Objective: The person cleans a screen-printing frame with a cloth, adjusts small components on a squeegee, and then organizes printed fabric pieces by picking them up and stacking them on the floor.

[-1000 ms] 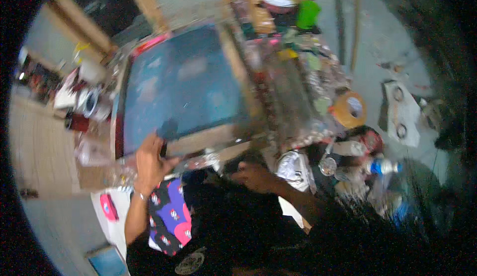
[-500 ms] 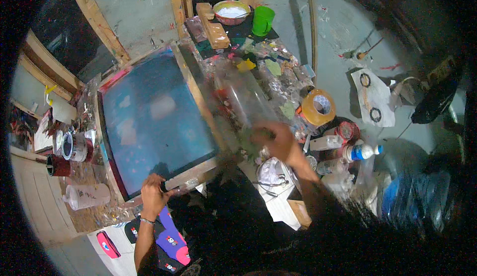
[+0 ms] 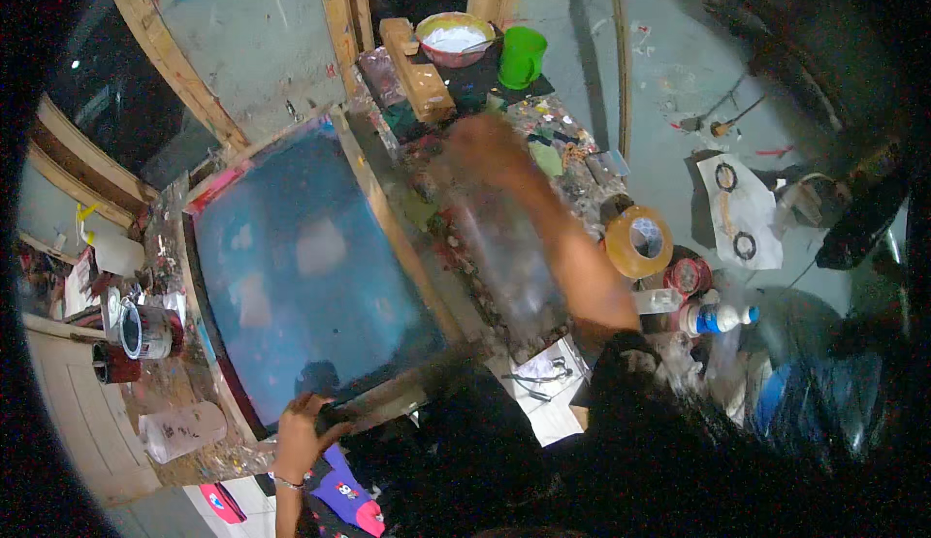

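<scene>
Framed screen: left hand clasps its near edge. Right hand blurred right of it, grip unreadable. Narrow bench strip off its left edge. Past its far-right corner: bowl, white contents.

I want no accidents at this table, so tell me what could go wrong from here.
The right forearm extends close to the packing tape roll and could knock it. The blurred right hand may catch the green mug or the bowl beyond it, tipping either. The left hand is at the near edge of the framed mesh screen; a tug might shift it.
</scene>
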A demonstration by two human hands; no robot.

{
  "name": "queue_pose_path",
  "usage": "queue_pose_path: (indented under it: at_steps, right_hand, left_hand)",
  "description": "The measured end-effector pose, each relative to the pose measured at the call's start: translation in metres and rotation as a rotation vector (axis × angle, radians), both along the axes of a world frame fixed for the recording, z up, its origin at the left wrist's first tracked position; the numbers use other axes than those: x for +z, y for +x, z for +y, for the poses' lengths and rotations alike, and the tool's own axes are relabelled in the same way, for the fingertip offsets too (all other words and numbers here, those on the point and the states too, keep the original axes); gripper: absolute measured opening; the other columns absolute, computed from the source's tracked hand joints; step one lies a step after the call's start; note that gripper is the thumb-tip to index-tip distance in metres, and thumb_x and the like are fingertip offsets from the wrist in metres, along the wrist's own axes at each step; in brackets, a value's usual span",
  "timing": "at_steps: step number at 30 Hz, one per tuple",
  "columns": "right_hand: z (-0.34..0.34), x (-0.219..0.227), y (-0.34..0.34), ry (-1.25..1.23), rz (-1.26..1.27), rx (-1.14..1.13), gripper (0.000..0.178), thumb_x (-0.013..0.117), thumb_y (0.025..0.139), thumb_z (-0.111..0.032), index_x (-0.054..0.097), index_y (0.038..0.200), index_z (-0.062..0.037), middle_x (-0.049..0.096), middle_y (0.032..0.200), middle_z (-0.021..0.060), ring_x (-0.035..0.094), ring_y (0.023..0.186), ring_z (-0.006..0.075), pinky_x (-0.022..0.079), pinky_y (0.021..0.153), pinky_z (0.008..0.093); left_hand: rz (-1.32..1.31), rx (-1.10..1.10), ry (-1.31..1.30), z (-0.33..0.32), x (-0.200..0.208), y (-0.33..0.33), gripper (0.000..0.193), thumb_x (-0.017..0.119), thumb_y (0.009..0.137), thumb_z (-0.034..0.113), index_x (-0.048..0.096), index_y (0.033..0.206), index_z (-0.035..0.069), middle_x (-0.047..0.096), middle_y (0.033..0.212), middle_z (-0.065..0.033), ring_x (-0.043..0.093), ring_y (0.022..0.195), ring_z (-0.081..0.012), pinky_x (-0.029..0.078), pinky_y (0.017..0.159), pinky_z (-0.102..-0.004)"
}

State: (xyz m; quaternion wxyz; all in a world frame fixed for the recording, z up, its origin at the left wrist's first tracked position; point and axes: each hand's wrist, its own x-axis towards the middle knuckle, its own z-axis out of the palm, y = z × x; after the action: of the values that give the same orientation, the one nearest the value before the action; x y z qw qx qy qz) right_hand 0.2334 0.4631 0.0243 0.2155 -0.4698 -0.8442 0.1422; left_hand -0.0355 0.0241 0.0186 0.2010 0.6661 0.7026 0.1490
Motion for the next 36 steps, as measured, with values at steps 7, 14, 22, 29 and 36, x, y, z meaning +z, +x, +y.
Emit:
queue_pose_path:
  at_steps: [7,14,22,29,36]
  right_hand:
    - [0.089,-0.024,0.122,0.066,-0.426,-0.369,0.036,0.074,0.078,-0.030,0.070,0.097,-0.0003,0.068,0.102,0.0238,0.065,0.095,0.0411,0.054,0.081,0.0453]
    - [0.132,-0.084,0.153,0.161,-0.358,-0.563,0.045,0.077,0.076,-0.035,0.069,0.098,0.0043,0.068,0.098,0.0260,0.065,0.089,0.0433,0.054,0.079,0.0470]
    - [0.065,0.048,0.219,-0.436,0.844,-0.293,0.017,0.062,0.093,-0.012,0.066,0.100,0.0017,0.064,0.082,0.0031,0.065,0.071,0.0154,0.055,0.062,0.0261]
    - [-0.002,0.023,0.376,-0.483,1.242,-0.386,0.011,0.058,0.094,-0.008,0.061,0.096,0.0016,0.061,0.086,0.0048,0.070,0.084,0.0249,0.061,0.074,0.0327]
    - [-0.052,-0.002,0.377,-0.375,1.339,-0.490,0.008,0.058,0.093,-0.007,0.060,0.093,0.0007,0.060,0.082,0.0052,0.069,0.076,0.0233,0.061,0.074,0.0324]
  left_hand:
    - [-0.156,0.031,0.171,0.058,0.056,0.021,0.030,0.081,0.072,0.020,0.066,0.091,0.003,0.064,0.086,-0.0145,0.061,0.079,-0.0344,0.049,0.071,-0.0424]
    - [-0.295,-0.357,0.358,0.178,0.083,0.075,0.024,0.079,0.075,0.015,0.066,0.090,0.003,0.065,0.082,-0.0128,0.062,0.073,-0.0320,0.049,0.064,-0.0398]
    - [-0.293,-0.585,0.483,0.375,0.020,0.248,0.039,0.066,0.087,0.035,0.064,0.107,0.001,0.064,0.110,-0.0213,0.063,0.100,-0.0379,0.050,0.087,-0.0461]
    - [0.032,-0.538,0.227,0.460,-0.017,0.382,0.079,0.071,0.075,0.058,0.059,0.116,-0.008,0.053,0.128,-0.0254,0.046,0.124,-0.0388,0.042,0.099,-0.0488]
    - [0.023,-0.426,0.603,0.479,-0.074,0.400,0.072,0.080,0.067,0.047,0.058,0.118,0.001,0.050,0.129,-0.0172,0.046,0.120,-0.0350,0.035,0.103,-0.0485]
